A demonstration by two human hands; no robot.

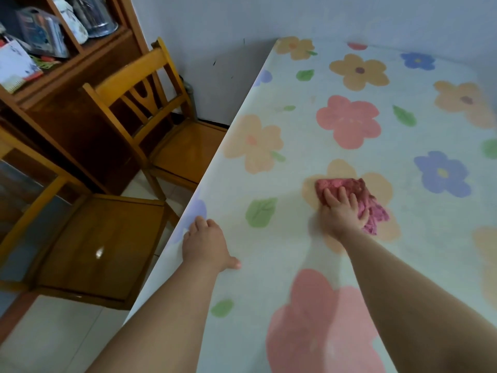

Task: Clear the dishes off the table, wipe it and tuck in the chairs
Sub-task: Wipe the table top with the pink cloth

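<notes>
The left hand (207,246) lies flat at the table's (269,278) left edge, thumb spread, holding nothing. Just off that edge stands a chair (102,249), its back cut off. Farther in, the right hand (341,211) presses straight fingers onto a bunched pink cloth (376,211) that juts out rightward. A second chair's (172,135) seat is partly hidden beneath the table edge.

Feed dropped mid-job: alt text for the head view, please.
The right hand presses a pink cloth onto the flowered table, while the left hand rests flat at its left edge. A near chair and a far chair stand along that edge, seats not tucked under.
</notes>
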